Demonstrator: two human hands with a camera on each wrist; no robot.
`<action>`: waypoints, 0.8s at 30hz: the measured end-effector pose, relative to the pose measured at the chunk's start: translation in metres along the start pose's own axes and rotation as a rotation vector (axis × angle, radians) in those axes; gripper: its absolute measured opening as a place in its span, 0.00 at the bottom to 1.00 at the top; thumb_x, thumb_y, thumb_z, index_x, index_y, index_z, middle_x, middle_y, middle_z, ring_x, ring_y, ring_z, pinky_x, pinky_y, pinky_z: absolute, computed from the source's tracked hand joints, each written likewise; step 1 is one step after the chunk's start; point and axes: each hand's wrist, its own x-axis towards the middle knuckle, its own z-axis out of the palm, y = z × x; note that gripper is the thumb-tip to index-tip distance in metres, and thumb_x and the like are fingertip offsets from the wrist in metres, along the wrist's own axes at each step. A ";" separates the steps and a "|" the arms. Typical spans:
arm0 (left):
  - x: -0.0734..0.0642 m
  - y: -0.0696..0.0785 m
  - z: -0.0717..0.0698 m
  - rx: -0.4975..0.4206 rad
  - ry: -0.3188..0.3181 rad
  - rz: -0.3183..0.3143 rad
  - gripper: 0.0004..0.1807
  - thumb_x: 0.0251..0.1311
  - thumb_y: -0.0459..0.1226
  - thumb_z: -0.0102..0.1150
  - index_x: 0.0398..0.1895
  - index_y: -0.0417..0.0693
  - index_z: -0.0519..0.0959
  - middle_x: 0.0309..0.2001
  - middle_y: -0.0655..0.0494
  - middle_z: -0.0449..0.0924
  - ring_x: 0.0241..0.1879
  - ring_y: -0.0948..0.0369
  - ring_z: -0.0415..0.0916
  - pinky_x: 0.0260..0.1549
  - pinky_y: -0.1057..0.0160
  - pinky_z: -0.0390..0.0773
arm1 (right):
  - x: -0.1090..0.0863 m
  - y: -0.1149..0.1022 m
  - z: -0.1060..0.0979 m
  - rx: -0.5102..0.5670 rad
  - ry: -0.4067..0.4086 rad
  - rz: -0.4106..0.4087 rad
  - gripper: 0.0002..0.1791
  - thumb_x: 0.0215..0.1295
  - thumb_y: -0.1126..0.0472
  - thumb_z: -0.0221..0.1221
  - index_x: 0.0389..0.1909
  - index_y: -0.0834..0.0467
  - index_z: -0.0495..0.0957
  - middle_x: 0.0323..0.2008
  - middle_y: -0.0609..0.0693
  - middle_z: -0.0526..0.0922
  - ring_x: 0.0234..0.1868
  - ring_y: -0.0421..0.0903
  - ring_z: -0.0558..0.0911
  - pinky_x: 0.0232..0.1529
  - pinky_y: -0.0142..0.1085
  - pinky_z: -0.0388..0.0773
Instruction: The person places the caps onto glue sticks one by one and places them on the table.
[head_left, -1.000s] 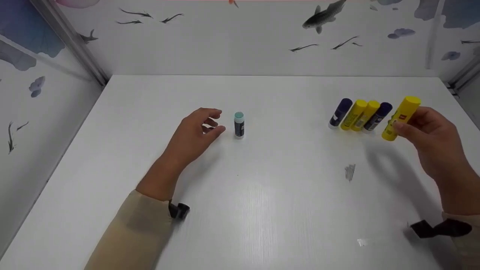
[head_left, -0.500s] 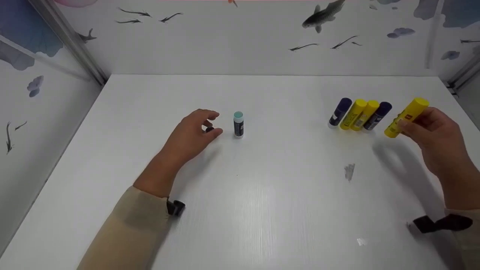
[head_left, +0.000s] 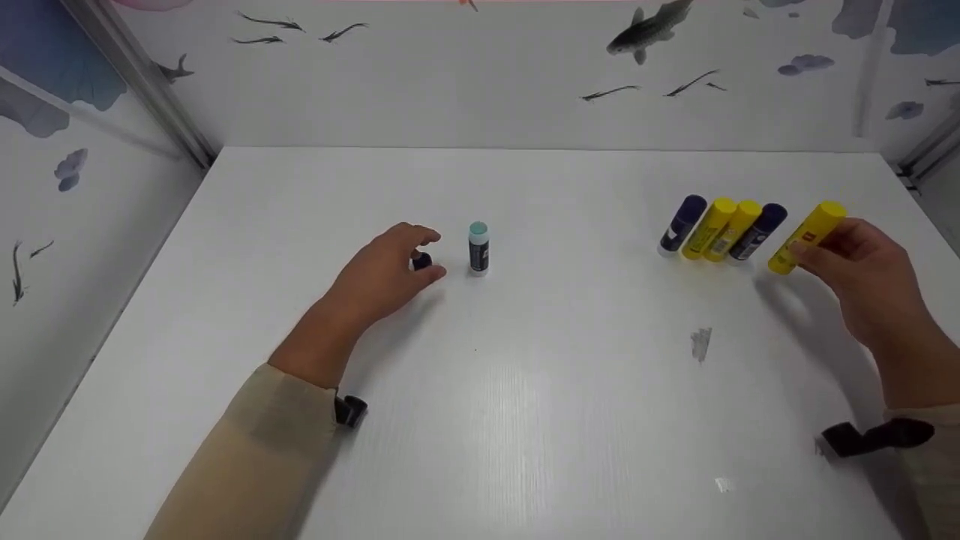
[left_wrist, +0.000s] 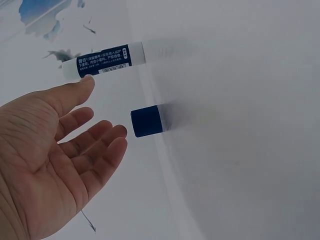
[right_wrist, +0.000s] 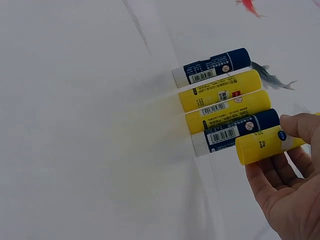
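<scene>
My left hand [head_left: 386, 266] is held with its fingers apart, beside a dark blue glue stick cap [left_wrist: 147, 120] that stands on the table. In the left wrist view, a gap shows between the fingertips and the cap. Just right of that hand, an uncapped glue stick [head_left: 478, 250] with a dark label and pale turquoise top stands upright. My right hand [head_left: 870, 274] grips a yellow glue stick [head_left: 806, 236] between thumb and fingers, tilted. Left of it stand two yellow glue sticks [head_left: 709, 229] [head_left: 733, 231] between two dark blue-capped ones [head_left: 682, 225] [head_left: 757, 232], in a row.
The white table [head_left: 525, 405] ends at a white back wall [head_left: 450, 90] printed with fish. A grey smudge [head_left: 700, 344] marks the surface in front of the row. Farther forward lies a small shiny patch [head_left: 723, 484].
My left hand has opened wider, and more of the blue cap shows between thumb and fingers. The yellow glue stick in my right hand shifted right, then slightly back left and lower.
</scene>
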 end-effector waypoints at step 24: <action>0.007 -0.003 0.003 0.162 0.026 -0.028 0.29 0.72 0.46 0.64 0.73 0.53 0.72 0.74 0.48 0.70 0.72 0.50 0.72 0.71 0.48 0.73 | 0.018 0.008 0.008 -0.061 -0.048 0.045 0.28 0.73 0.47 0.62 0.70 0.47 0.69 0.54 0.34 0.73 0.55 0.33 0.75 0.51 0.17 0.79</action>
